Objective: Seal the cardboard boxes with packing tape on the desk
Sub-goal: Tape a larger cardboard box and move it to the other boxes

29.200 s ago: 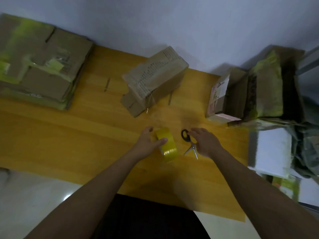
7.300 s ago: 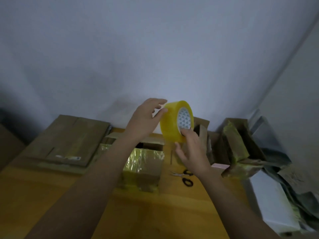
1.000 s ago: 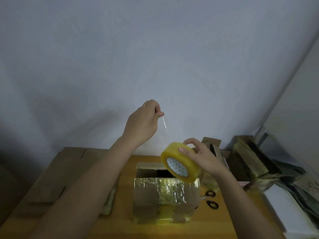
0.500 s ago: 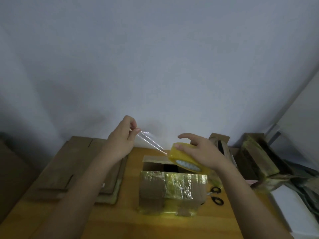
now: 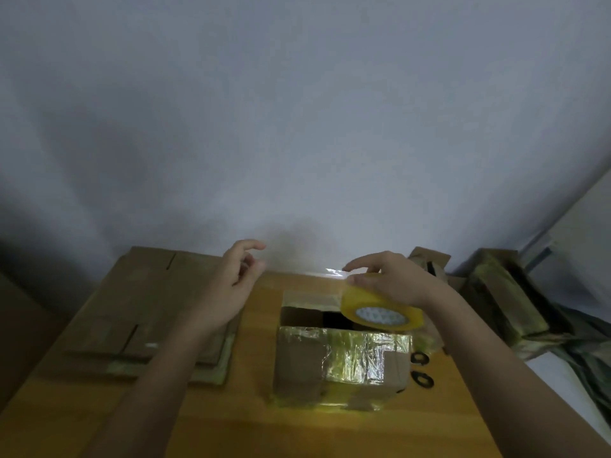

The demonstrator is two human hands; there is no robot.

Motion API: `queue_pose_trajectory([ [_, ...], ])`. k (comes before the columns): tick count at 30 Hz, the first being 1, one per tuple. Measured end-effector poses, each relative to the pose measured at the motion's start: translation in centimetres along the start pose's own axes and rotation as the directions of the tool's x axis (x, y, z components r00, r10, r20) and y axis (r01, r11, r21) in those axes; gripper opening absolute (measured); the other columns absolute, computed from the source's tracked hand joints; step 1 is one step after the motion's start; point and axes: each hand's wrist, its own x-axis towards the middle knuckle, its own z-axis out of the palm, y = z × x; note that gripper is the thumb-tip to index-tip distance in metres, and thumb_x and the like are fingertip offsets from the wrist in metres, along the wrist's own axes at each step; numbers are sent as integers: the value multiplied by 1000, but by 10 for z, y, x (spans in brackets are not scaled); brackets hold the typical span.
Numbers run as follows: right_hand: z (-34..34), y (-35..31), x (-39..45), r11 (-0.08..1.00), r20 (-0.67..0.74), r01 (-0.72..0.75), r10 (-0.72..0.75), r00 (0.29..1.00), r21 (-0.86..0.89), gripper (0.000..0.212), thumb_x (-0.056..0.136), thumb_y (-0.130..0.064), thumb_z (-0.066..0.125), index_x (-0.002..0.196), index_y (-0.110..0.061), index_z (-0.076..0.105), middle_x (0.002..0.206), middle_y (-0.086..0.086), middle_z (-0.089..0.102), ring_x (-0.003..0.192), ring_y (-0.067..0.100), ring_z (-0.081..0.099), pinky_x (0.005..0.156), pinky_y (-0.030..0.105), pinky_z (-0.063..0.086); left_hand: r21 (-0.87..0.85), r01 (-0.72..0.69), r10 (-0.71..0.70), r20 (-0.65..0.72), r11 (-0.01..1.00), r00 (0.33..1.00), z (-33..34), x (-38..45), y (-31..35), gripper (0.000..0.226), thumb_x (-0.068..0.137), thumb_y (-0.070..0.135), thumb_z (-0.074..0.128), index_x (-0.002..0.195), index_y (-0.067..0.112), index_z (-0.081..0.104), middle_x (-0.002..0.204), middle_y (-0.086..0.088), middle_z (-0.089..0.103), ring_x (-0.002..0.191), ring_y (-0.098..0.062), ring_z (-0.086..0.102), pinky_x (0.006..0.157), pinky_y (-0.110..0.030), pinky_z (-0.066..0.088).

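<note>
Right hand grips the tape roll above the open box on the desk. Left hand hovers left of the box, fingers loosely spread, holding nothing visible. Scissors lie just right of the box.

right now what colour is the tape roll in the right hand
Yellow, translucent, with a white patterned core; the tape roll shows in the head view.

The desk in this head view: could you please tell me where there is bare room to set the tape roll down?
Bare desk shows in front of the open box, along the near edge, and in a strip between it and the flattened cardboard stack. Right of the box it is crowded: scissors, then piled boxes. The right hand holds the tape roll.
</note>
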Motion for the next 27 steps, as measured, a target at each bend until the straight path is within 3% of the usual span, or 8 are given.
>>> queue_pose_trajectory([
  [3,3,3,7,999,-26,-12,11,1000,-50,16,92,-41,63,104,-35,72,96,-23,59,89,-2,53,69,15,40,83,121,-135,193,989,972,11,4,-18,87,60,46,79,130,47,28,123,4,30,110,-13,39,96,-35,43],
  [6,7,2,12,999,-19,-22,21,1000,-40,12,88,-42,68,98,-39,73,103,-10,66,95,6,57,68,16,41,246,129,-205,313,961,927,28,11,-40,109,51,45,89,138,42,23,143,4,20,128,-19,33,107,-43,39],
  [12,13,0,21,1000,24,-11,12,1000,-29,17,87,-40,70,99,-32,76,104,-14,66,104,3,55,77,23,41,504,-11,-235,422,864,876,41,28,-67,89,61,51,85,136,36,41,122,9,35,109,-15,48,80,-32,50],
  [17,21,2,25,999,50,-19,22,999,-47,17,86,-43,70,99,-33,76,103,-14,65,100,1,56,77,22,42,603,-22,-282,405,798,870,48,31,-78,69,71,59,75,130,36,51,151,-2,29,130,-23,43,91,-36,47],
  [21,30,5,28,993,80,-20,30,996,-118,21,87,-45,68,104,-33,75,104,-12,64,102,5,56,72,20,43,632,-8,-299,377,775,877,55,30,-90,54,71,63,72,116,37,58,145,-4,37,121,-22,49,82,-32,46],
  [27,50,15,34,990,105,-28,43,994,-141,20,87,-42,69,103,-31,75,118,-7,69,108,14,61,88,36,52,631,20,-297,337,776,893,59,28,-92,62,73,57,74,127,33,57,155,-7,29,137,-24,37,95,-36,43],
])
